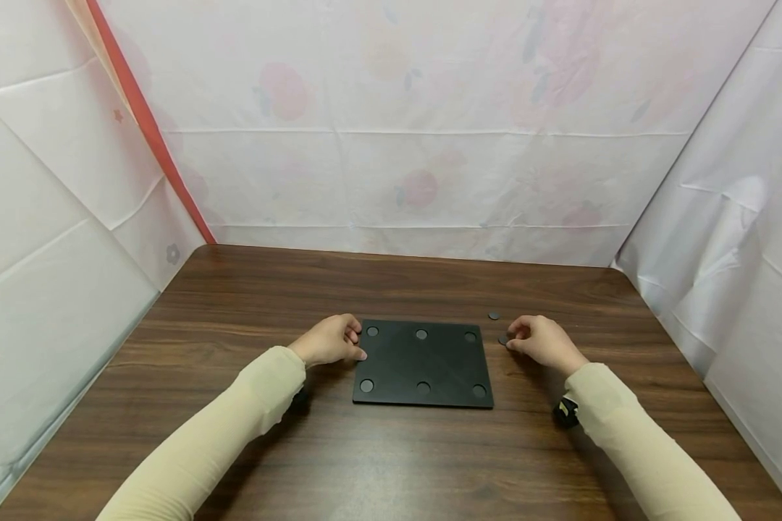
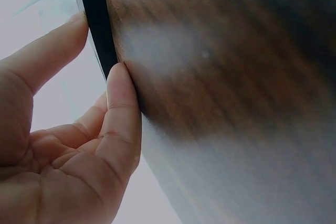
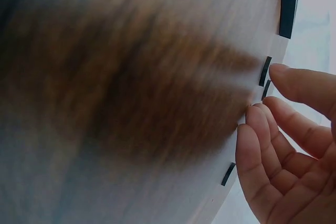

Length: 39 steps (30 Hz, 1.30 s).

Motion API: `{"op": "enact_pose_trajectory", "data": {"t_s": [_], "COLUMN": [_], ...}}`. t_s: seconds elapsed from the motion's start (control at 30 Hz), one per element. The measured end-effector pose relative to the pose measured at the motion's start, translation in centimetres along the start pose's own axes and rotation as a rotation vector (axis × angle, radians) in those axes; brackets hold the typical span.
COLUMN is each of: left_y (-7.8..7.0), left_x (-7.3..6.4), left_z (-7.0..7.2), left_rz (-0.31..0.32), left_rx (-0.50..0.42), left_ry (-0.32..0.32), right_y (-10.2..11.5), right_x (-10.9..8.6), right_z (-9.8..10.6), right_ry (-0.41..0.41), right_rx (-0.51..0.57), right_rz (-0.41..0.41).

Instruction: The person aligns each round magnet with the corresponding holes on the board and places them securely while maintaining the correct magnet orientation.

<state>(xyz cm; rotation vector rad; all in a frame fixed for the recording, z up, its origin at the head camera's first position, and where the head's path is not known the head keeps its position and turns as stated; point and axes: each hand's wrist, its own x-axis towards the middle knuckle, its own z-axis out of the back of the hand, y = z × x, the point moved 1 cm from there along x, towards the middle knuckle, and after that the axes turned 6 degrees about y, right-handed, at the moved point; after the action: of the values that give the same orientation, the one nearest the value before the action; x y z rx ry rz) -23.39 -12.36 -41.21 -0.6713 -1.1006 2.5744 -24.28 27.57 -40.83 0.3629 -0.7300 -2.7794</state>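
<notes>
A flat black board (image 1: pixel 430 365) with round recesses in two rows lies on the table. The recesses at top left, top middle and bottom left look lighter grey than the others. At the board's left edge is my left hand (image 1: pixel 331 340), its thumb and a fingertip touching that edge, spaced apart. Just past the right edge, my right hand (image 1: pixel 544 341) has thumb and fingertips right at a small dark disc (image 1: pixel 503 340) on the tabletop. Farther back lies a second disc (image 1: pixel 493 315). The right wrist view shows another disc (image 3: pixel 228 174) beside the fingers, hidden in the head view.
The brown wood-grain table (image 1: pixel 267 289) carries the board and discs. Pale patterned cloth (image 1: pixel 391 130) hangs behind and along both sides, with a red strip (image 1: pixel 150 123) at the back left corner. A small black device (image 1: pixel 565 412) is under the right wrist.
</notes>
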Motion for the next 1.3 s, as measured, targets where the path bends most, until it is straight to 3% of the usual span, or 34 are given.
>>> {"op": "enact_pose_trajectory", "data": {"t_s": [0.73,1.3], "left_y": [0.15,0.02], "left_x": [0.07,0.06], "left_z": [0.01,-0.05], "left_rz": [-0.003,-0.014], "left_rx": [-0.013,-0.004], "left_ry": [0.004,-0.012], "right_y": [0.13,0.58], "right_x": [0.12,-0.02], "right_z": [-0.2,-0.43], "right_ry": [-0.02,-0.042], "right_rx": [-0.067,-0.113], "right_rz": [0.03,0.009]}}
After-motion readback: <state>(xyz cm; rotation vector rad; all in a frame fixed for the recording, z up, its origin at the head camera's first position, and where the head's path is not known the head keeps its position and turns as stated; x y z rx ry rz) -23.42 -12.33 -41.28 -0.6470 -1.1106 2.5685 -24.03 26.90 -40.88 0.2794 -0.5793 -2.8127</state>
